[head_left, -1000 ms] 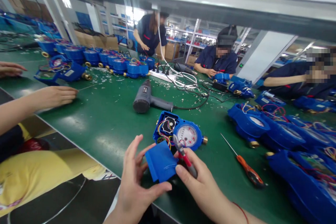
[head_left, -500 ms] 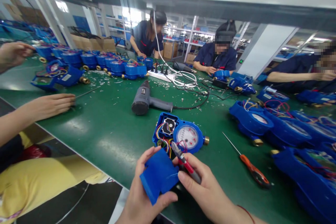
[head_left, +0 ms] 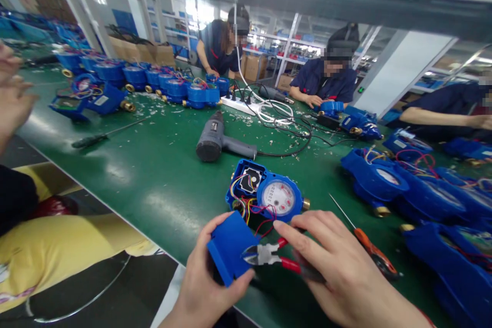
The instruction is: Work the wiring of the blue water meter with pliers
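Between its thumb and fingers, my left hand [head_left: 207,277] grips a blue plastic cover [head_left: 231,246], tilted near the table's front edge. My right hand [head_left: 334,251] is closed around the red handles of diagonal cutting pliers [head_left: 265,254]. The pliers' jaws are parted and sit at the cover's right edge; whether they touch it I cannot tell. Just beyond my hands lies a blue water meter [head_left: 279,197] with a round white dial, an exposed wired compartment and a brass fitting. Its loose red wires hang near the pliers.
A grey heat gun [head_left: 219,141] lies behind the meter, its cable running to a white power strip [head_left: 240,104]. An orange-handled screwdriver [head_left: 374,252] lies right. Several meters [head_left: 374,177] crowd the right side. A dark-handled screwdriver [head_left: 90,140] lies left, near another person's hand [head_left: 13,92].
The pliers have swung from pointing away to pointing left at the cover, their jaws now apart. At left, the other person's hand has let go of the dark screwdriver.
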A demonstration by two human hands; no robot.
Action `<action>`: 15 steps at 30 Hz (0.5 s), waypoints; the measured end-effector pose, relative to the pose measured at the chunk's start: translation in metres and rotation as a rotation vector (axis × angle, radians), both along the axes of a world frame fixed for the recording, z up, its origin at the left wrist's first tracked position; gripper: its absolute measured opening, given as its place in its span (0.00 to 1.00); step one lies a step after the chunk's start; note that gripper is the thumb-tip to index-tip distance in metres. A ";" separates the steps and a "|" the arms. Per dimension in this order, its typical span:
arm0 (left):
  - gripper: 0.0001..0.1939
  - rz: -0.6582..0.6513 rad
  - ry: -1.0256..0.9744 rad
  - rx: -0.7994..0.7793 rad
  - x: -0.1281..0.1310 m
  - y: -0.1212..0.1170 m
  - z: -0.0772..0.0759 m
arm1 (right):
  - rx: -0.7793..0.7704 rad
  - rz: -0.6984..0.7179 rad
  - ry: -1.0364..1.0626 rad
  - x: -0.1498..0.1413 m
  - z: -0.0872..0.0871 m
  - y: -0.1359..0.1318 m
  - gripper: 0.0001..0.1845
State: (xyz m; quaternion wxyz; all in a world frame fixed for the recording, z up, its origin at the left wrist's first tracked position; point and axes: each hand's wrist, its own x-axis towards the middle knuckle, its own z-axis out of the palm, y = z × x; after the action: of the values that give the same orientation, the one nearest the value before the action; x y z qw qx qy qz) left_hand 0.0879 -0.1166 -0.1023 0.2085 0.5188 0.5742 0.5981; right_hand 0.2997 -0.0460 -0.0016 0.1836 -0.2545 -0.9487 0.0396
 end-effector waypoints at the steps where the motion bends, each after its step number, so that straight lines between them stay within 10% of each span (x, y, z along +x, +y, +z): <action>1: 0.34 -0.005 -0.006 0.011 0.001 0.000 -0.001 | 0.057 0.003 -0.047 0.003 0.002 0.000 0.31; 15: 0.37 -0.041 0.150 0.071 0.001 -0.005 -0.002 | 0.049 0.080 -0.205 0.002 0.004 0.012 0.30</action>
State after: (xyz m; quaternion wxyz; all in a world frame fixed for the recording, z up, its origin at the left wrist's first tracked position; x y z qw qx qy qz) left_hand 0.0890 -0.1214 -0.1040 0.1583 0.5808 0.5560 0.5731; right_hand 0.3015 -0.0336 0.0027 0.0902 -0.2144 -0.9726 -0.0024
